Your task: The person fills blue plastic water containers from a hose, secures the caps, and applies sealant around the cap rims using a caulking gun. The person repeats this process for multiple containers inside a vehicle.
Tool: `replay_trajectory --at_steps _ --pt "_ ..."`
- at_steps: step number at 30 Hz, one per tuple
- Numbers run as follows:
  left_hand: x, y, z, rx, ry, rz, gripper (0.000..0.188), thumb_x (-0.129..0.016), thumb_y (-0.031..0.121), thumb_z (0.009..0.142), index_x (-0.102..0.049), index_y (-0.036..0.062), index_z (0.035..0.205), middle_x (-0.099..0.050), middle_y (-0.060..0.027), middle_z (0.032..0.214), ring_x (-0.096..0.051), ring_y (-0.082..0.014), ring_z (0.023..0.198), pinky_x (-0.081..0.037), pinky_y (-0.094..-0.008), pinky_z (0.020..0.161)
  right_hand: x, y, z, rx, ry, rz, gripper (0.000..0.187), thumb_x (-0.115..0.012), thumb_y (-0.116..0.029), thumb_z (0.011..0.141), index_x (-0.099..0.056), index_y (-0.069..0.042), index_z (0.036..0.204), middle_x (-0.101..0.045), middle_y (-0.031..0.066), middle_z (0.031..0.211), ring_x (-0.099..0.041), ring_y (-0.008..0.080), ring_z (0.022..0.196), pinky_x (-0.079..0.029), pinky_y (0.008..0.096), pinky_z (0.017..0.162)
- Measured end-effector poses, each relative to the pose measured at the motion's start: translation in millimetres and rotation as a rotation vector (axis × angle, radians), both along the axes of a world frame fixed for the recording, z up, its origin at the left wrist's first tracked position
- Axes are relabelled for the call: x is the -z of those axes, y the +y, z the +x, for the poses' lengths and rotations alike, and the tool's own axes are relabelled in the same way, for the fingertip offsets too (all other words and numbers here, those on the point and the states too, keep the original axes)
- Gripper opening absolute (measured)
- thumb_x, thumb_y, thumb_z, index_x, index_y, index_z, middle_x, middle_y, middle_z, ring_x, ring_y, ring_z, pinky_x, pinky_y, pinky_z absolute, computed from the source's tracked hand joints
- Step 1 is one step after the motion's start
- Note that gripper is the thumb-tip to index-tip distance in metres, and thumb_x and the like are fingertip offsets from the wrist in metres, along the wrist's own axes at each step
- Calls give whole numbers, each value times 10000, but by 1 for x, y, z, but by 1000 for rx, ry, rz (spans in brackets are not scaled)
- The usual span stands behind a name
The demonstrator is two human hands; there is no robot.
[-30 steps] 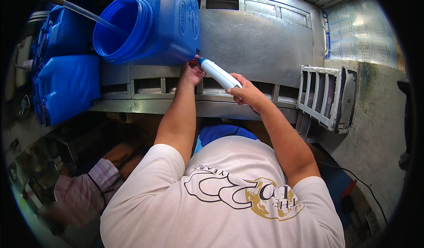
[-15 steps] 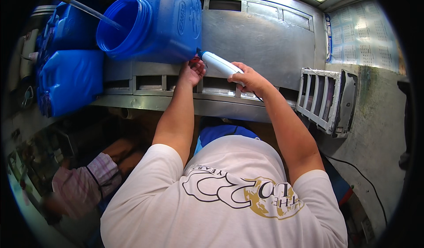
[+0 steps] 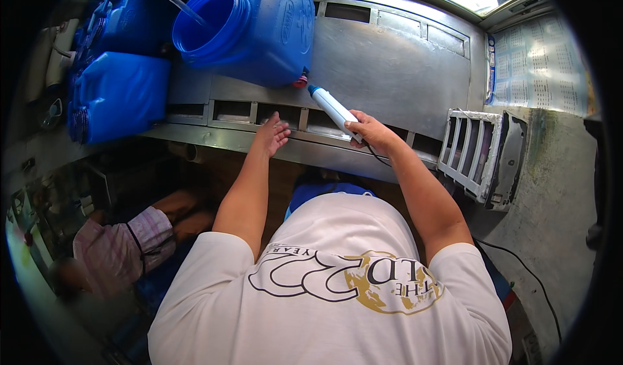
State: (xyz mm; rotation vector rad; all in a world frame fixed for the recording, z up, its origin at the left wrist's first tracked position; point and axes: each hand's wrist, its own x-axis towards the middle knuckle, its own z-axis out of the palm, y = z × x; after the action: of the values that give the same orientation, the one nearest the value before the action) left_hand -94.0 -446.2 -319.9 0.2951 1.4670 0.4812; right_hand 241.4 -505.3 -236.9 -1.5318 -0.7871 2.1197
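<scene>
My right hand (image 3: 371, 132) is closed around a white, wand-shaped corded tool (image 3: 334, 113) with a blue tip; its exact kind I cannot tell. That tip points toward a small red fitting (image 3: 301, 80) at the lower corner of a large blue jerrycan (image 3: 276, 50), with a small gap between them. Empty, with fingers apart, my left hand (image 3: 273, 134) hovers over the front slots of the metal table. A clear tube (image 3: 174, 1) runs into the jerrycan's wide uncapped mouth.
More blue jerrycans (image 3: 123, 95) stand at the left. The metal worktop (image 3: 402, 66) has slots along its edges. At right are a slatted white frame (image 3: 468, 149) and a loose cable (image 3: 529, 267). Another person (image 3: 120, 254) sits at lower left.
My left hand has left the red fitting and drawn back toward the table's front edge, its fingers now spread. The tool's tip has moved slightly away from the jerrycan.
</scene>
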Motion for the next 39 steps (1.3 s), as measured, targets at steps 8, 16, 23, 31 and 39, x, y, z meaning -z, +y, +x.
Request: replay_trajectory --at_steps 8,16,23,31,39 --pt "-10 -44 -75 102 114 -17 709 -719 548 859 -442 161 1385 -621 -63 1174 -600 -186 928 -482 -353 795 13 -29 -56 24 -68 78 677 -628 -320 960 -283 -150 1518 -555 70 1118 -565 143 864 -494 312 737" --pt "-4 -51 -156 232 150 -22 543 -687 527 890 -537 207 1303 -627 29 1054 -590 -105 818 -458 -308 748 46 -56 -140 169 -572 350 701 -642 -291 926 -297 -85 1500 -562 199 1249 -576 298 1048 -475 380 897" --pt "6 -59 -259 330 252 -23 442 -681 509 905 -578 224 1227 -601 92 887 -559 -62 677 -438 -255 645 14 -42 -220 271 -786 286 745 -644 -279 910 -272 -26 1504 -459 298 1424 -476 441 1312 -389 442 1092" --pt "29 -114 -373 317 307 -84 338 -694 476 896 -602 202 1071 -524 82 806 -514 -60 639 -364 -248 546 19 -2 -276 512 -770 263 730 -627 -246 922 -251 -54 1518 -532 230 1343 -558 330 1190 -430 400 1001" --pt "27 -138 -393 333 343 -150 308 -722 456 880 -589 207 1006 -520 84 773 -494 -62 621 -354 -245 535 16 8 -272 581 -659 87 758 -636 -241 915 -232 -77 1535 -511 228 1340 -528 349 1159 -426 407 951"
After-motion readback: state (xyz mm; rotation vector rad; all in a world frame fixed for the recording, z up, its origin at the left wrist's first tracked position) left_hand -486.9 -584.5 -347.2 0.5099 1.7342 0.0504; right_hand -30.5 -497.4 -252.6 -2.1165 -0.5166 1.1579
